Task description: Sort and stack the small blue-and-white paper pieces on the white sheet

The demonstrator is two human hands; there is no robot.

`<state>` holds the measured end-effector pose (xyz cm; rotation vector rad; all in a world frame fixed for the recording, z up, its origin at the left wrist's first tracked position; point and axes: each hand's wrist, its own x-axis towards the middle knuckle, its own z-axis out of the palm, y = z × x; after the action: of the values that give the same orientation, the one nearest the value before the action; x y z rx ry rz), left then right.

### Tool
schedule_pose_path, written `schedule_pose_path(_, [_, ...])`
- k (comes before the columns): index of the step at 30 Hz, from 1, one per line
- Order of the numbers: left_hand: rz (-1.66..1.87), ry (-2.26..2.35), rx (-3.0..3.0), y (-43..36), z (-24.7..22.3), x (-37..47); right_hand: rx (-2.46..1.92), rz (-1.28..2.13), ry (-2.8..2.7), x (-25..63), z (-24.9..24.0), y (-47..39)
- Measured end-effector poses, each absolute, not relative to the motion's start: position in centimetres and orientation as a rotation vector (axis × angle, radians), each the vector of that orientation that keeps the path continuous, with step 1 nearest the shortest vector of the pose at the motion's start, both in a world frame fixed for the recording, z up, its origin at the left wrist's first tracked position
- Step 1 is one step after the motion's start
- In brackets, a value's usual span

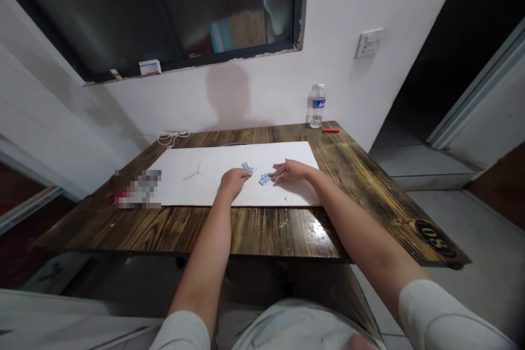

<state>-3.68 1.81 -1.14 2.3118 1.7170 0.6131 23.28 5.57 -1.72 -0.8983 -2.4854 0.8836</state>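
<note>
A white board [205,191] lies flat on the brown wooden table. Near its middle are two small blue-and-white striped pieces. My left hand [234,181] rests by the left piece [245,166], its fingers drawn together at the piece's lower edge; what they pinch is too small to make out. On the other side, my right hand [289,170] has its fingers spread, with the tips touching or just beside the right piece [264,179]. Thin dark lines [198,171] show on the board's left part.
A water bottle [317,106] and a red pen-like object [331,130] stand and lie at the table's back right. A white cord [174,136] is at the back left. Blurred red and grey items [137,188] cover the board's left end.
</note>
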Motion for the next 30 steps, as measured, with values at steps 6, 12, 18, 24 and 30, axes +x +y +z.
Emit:
schedule_pose_path(6, [0.524,1.427,2.362,1.5,-1.8,-2.3,-0.799,0.884,-2.593,22.2,-1.8,4.9])
schedule_pose_path(12, [0.461,1.201,2.316,0.9,-0.8,-1.7,-0.981,0.589,-2.386,21.0,-1.9,5.0])
schedule_pose_path(18, [0.418,0.904,2.312,0.7,-0.3,-1.7,-0.858,0.545,-2.558,20.8,-2.6,5.0])
schedule_pose_path(24, [0.508,1.152,2.328,1.3,-0.7,-2.5,-0.998,0.552,-2.639,21.9,-3.0,5.7])
schedule_pose_path(30, [0.621,1.752,2.395,2.0,-1.4,-3.4,-0.833,0.782,-2.671,22.6,-2.8,5.9])
